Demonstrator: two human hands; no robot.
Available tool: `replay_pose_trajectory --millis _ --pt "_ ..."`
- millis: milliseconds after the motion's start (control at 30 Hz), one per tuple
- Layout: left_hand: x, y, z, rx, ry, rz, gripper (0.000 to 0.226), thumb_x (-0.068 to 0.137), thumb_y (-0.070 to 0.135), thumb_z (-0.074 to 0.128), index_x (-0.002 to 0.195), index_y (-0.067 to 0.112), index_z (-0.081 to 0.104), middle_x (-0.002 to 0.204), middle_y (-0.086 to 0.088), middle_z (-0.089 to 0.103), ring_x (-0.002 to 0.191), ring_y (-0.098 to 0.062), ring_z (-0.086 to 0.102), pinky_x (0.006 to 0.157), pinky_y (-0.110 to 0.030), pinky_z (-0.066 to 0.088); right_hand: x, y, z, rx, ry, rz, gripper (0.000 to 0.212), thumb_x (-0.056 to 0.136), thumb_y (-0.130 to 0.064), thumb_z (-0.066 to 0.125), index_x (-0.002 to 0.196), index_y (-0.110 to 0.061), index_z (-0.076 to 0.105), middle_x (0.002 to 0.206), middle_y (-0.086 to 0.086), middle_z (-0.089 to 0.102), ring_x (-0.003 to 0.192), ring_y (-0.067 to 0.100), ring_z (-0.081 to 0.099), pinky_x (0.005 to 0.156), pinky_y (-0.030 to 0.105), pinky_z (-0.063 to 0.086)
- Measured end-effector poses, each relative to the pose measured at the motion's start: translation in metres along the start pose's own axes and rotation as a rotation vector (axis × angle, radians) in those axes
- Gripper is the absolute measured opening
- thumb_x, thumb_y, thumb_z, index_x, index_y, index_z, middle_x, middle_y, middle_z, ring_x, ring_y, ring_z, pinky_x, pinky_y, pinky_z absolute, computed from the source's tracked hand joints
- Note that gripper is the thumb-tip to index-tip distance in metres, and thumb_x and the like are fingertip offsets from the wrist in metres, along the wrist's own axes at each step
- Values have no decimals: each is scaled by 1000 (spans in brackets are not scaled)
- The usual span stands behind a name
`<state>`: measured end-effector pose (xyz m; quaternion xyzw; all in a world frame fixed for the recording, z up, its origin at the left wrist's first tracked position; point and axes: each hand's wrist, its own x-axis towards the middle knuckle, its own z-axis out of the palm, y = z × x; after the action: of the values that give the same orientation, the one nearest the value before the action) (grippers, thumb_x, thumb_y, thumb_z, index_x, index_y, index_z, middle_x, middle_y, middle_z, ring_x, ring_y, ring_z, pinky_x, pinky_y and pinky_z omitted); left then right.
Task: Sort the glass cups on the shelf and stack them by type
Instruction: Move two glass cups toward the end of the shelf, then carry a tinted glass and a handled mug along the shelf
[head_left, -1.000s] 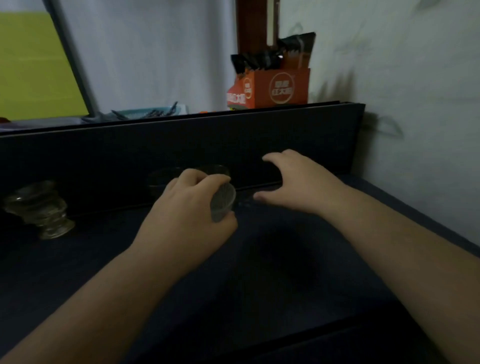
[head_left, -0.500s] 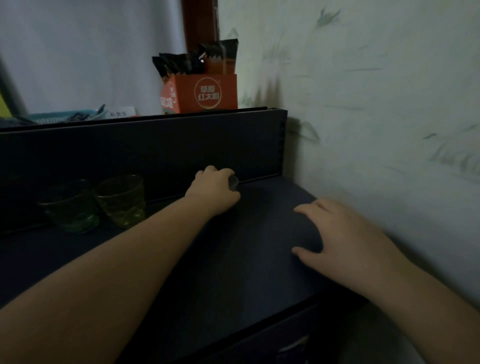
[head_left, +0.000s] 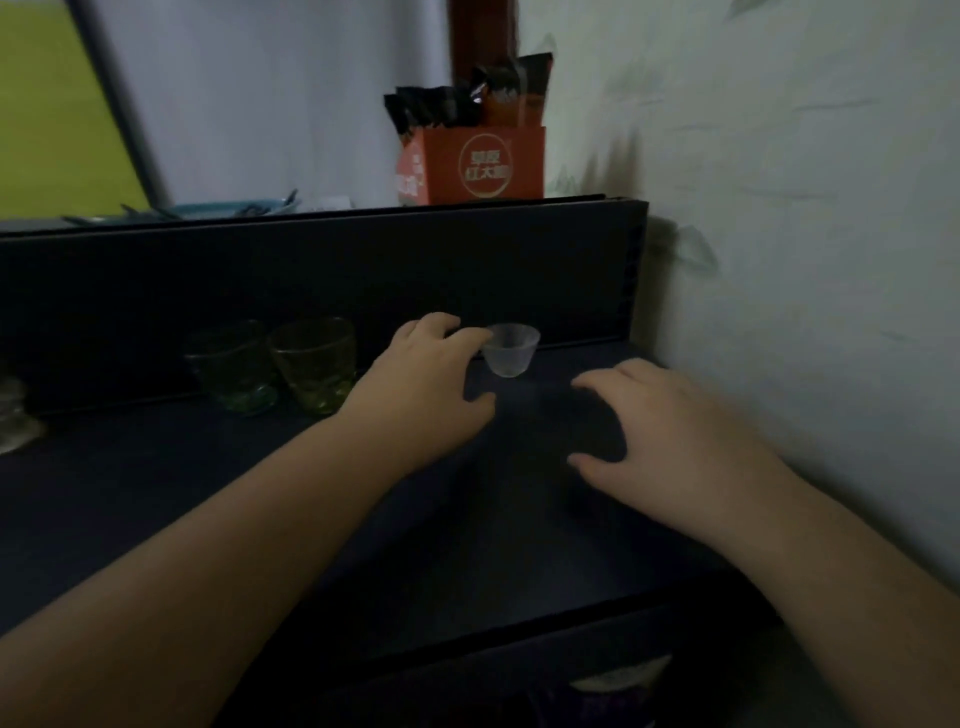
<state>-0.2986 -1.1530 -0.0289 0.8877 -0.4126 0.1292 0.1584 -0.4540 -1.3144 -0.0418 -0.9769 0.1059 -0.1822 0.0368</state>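
Observation:
A small clear glass cup stands upright on the dark shelf, close to the back panel near the right corner. My left hand lies just left of it, fingers loosely bent, one fingertip at the cup's rim and the thumb apart from it. My right hand is spread flat over the shelf to the right, holding nothing. Two green glass cups stand side by side further left. A clear glass stack shows partly at the left edge.
A dark back panel runs behind the cups. On its top ledge sit an orange box of sachets and a blue tray. A pale wall closes the right side. The shelf's front edge drops off near me.
My left hand carried the small clear cup to the right, set it down by the back panel and loosened its grip. My right hand drew back toward the wall side.

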Motion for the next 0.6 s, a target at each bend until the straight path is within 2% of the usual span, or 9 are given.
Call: replay_pose_trajectory --millis 133,233,400,600 --pt "-68 -27 -39 -63 76 -82 68 85 48 62 146 36 36 144 12 38 122 -9 44 99 -27 40 22 -44 3 62 -13 -149 66 80 -54 69 139 -38 46 125 -11 51 115 12 51 89 32 46" --pt "-123 -65 -61 42 126 -211 69 81 53 60 145 39 35 143 15 39 122 -10 45 101 -34 43 31 -86 8 90 -24 -253 64 82 -56 67 140 -37 45 127 -14 52 113 9 51 90 31 48" --pt "-219 -132 -97 426 165 -427 75 83 47 63 148 26 34 151 0 36 140 -23 27 107 -42 37 39 -177 17 66 -31 -417 63 85 -57 64 140 -35 44 126 -10 52 114 12 51 92 32 47" --pt "-330 -205 -144 549 127 -645 81 80 46 68 149 21 34 150 -7 38 141 -27 27 107 -42 36 33 -300 28 89 8 -541 67 87 -56 63 145 -33 38 132 -7 49 117 14 49 95 32 46"
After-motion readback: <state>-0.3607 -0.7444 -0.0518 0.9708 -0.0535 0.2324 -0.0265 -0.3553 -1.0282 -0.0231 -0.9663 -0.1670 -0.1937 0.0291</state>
